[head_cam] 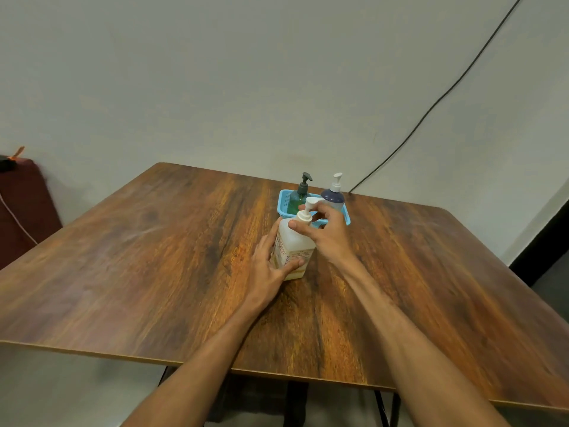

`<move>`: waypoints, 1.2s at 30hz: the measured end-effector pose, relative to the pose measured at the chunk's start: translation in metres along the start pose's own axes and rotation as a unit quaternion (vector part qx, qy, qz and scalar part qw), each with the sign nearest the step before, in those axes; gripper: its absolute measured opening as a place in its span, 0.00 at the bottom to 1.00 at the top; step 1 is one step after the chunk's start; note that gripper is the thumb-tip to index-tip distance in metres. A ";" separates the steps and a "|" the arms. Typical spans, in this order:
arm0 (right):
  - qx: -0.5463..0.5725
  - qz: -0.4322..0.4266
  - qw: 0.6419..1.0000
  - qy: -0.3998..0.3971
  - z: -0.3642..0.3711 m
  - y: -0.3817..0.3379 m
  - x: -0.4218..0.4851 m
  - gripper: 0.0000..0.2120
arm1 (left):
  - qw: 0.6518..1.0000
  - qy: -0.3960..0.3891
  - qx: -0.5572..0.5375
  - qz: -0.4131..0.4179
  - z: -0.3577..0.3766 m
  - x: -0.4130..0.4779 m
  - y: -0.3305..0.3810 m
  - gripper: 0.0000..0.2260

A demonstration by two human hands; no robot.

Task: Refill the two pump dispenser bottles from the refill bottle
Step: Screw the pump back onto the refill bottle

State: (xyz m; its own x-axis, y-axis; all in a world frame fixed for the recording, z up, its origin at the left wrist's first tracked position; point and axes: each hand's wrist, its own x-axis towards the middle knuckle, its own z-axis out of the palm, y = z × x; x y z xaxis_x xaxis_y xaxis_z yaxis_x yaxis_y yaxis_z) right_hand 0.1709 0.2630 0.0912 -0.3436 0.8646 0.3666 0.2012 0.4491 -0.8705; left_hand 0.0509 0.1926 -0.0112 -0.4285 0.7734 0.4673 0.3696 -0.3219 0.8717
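Left hand (267,268) grips the upright translucent white plastic refill bottle (293,243) low down; right hand (328,234) pinches its white pump collar (304,216).

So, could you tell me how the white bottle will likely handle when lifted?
The white bottle looks like rigid plastic, so probably stiff. Colour shows only near its base, so it may be light. Tall with a pump on top, it could tip; the left hand holds its base.
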 end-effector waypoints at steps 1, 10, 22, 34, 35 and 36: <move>-0.001 0.004 1.000 -0.014 -0.003 0.000 0.000 0.21 | 1.000 0.000 -0.001 -0.001 0.000 0.000 0.000 0.40; 0.021 -0.005 1.000 0.023 0.005 -0.006 -0.004 0.23 | 1.000 -0.015 -0.009 -0.015 0.001 0.002 -0.005 0.41; 0.007 -0.023 0.999 0.047 0.009 0.002 -0.003 0.21 | 1.000 -0.015 -0.017 -0.016 0.002 0.002 -0.003 0.41; 0.016 -0.019 1.000 0.019 0.001 -0.002 -0.004 0.20 | 0.999 -0.018 -0.025 -0.016 0.002 0.001 0.001 0.41; 0.016 -0.016 1.000 0.001 -0.004 -0.002 -0.004 0.19 | 0.999 -0.015 -0.026 -0.017 0.002 0.001 0.000 0.41; 0.014 -0.014 1.000 -0.005 -0.007 -0.002 -0.003 0.18 | 0.999 -0.015 -0.028 -0.018 0.002 0.001 -0.001 0.41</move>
State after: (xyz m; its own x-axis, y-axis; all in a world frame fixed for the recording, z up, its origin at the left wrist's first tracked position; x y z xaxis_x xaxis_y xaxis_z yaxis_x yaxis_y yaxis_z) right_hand 0.1784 0.2610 0.0937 -0.3580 0.8492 0.3883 0.1656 0.4670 -0.8686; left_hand 0.0519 0.1947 -0.0118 -0.4162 0.8003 0.4317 0.3072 -0.3231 0.8951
